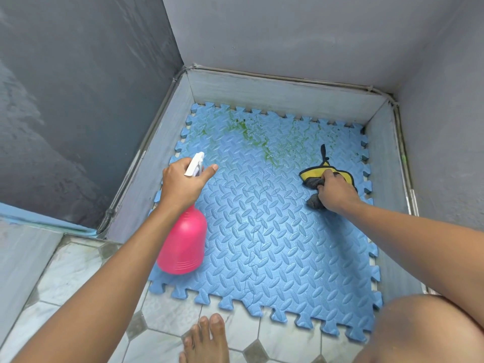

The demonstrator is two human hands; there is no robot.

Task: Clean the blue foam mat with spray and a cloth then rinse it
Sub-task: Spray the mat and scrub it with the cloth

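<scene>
The blue foam mat (275,231) with puzzle-cut edges lies flat on the floor in a walled corner. Green stains (251,134) spread across its far part. My left hand (180,184) grips the neck of a pink spray bottle (183,244) with a white trigger head (195,165), held above the mat's left edge, nozzle pointing toward the far side. My right hand (336,191) is closed on a yellow and grey cloth (318,174) with black trim, pressed on the mat's right side.
Grey walls (288,35) and a low grey kerb (275,90) enclose the mat on three sides. Pale floor tiles (78,271) lie in front. A bare foot (204,339) and a knee (429,328) are at the near edge.
</scene>
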